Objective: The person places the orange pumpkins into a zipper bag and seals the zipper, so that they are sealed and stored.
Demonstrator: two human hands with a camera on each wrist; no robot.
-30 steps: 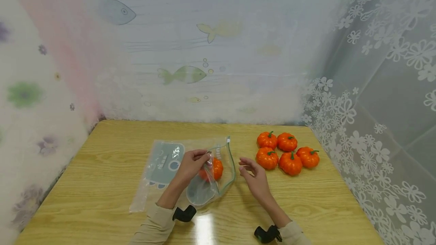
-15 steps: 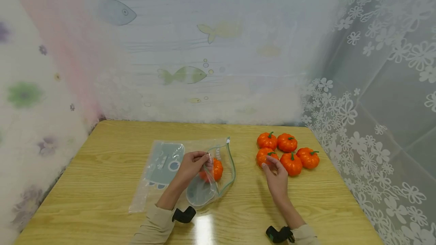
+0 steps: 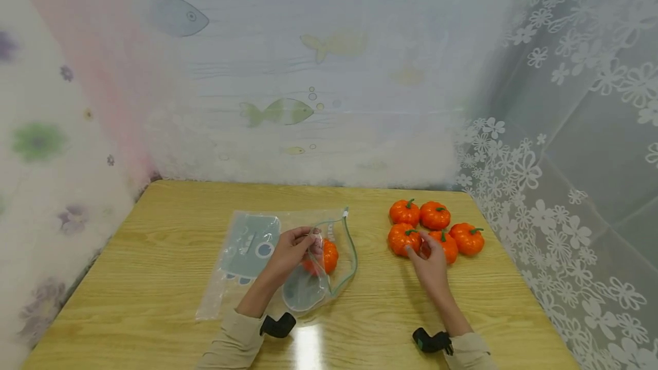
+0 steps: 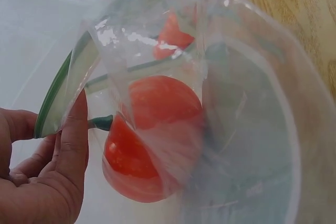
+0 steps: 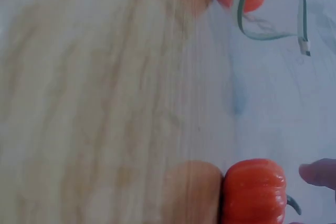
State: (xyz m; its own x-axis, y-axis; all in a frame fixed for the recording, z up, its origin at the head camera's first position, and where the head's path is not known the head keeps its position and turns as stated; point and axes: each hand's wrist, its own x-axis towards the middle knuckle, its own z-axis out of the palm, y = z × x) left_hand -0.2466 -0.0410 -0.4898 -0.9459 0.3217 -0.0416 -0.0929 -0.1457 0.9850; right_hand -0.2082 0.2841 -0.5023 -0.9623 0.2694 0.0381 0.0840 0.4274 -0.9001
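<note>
My left hand (image 3: pixel 289 253) pinches the green-edged rim of a clear zip bag (image 3: pixel 303 296) between thumb and fingers, which holds its mouth open toward the right. One small orange toy pumpkin (image 4: pixel 152 140) with a green stem lies inside the bag, seen through the plastic. At the right, my right hand (image 3: pixel 432 270) is held over the front of a group of several toy pumpkins, fingers apart and loosely bent. Its thumb is close to the front-left pumpkin (image 3: pixel 402 238), and its fingers partly cover the pumpkin beside it (image 3: pixel 448 247). In the right wrist view a fingertip (image 5: pixel 317 173) shows apart from a pumpkin (image 5: pixel 253 192).
Behind the front pumpkins stand a back-left pumpkin (image 3: pixel 403 212) and a back-right one (image 3: pixel 434 215); another (image 3: pixel 466 238) sits at the far right. The wooden table (image 3: pixel 133 278) meets a printed curtain (image 3: pixel 329 147) along its back edge. A slider (image 3: pixel 345 213) sits on the bag's rim.
My right hand has moved right, from beside the bag's mouth to the front pumpkins. The left hand keeps its pinch on the bag and has stayed in place.
</note>
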